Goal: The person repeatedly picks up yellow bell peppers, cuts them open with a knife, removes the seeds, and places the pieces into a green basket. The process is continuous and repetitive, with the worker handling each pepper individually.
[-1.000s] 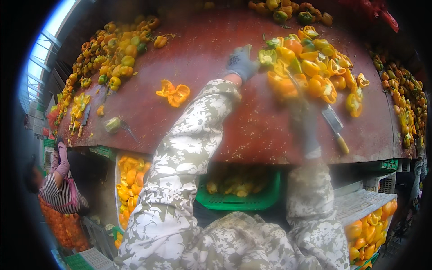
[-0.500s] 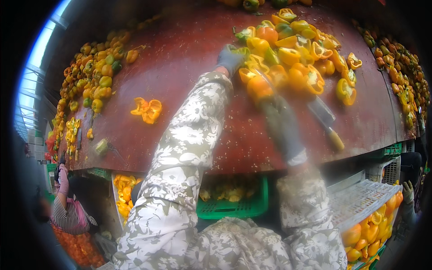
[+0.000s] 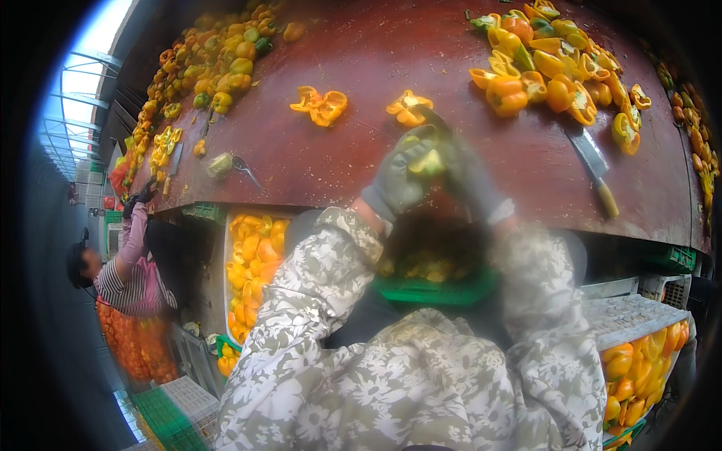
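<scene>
1. Gripped in the gloved left hand [image 3: 400, 180], at the near side of the red tabletop [image 3: 301, 167]: a yellow-green pepper [image 3: 427, 163].
2. Just beside, the right hand [image 3: 471, 173], too blurred to tell open from closed.
3. Just beyond, a cut orange pepper [image 3: 408, 107].
4. Off right, near heaped peppers [image 3: 560, 94], a cleaver [image 3: 590, 155].

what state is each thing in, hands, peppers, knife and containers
left hand, gloved, closed around greenish pepper
greenish pepper, partly hidden, cut or whole unclear
right hand, gloved, blurred, grip unclear
wooden-handled knife, lying flat on table
orange pepper pieces, cut open, on table
left crate, loaded with orange peppers
green basket, contents shadowed
</scene>
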{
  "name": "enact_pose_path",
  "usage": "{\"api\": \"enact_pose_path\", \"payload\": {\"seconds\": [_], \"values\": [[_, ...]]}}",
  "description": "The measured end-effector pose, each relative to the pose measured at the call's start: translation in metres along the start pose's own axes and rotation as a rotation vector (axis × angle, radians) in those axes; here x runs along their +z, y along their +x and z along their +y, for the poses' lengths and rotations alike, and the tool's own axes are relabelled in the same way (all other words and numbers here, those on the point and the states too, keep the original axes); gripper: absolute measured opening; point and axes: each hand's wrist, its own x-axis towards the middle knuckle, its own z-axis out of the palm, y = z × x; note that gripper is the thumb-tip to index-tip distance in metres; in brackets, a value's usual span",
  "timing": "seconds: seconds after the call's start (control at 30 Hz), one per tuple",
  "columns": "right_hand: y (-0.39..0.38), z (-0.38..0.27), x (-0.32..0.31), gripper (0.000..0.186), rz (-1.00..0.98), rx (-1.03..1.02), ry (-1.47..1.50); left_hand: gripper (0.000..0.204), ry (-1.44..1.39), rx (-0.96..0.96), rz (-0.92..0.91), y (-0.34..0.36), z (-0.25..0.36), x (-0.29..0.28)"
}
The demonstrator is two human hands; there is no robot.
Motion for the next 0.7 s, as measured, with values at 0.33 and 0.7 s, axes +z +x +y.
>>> {"api": "enact_pose_path", "payload": {"seconds": [0.33,0.7], "values": [[-0.03,-0.005,0.015,0.023,0.082,-0.271,-0.594,0.041,0.399,0.437,0.233,0.011,-0.004,-0.007],[-0.036,-0.042,0.034,0.023,-0.316,0.714,0.411,0.05,0.691,0.641,0.452,0.013,-0.014,-0.004]]}}
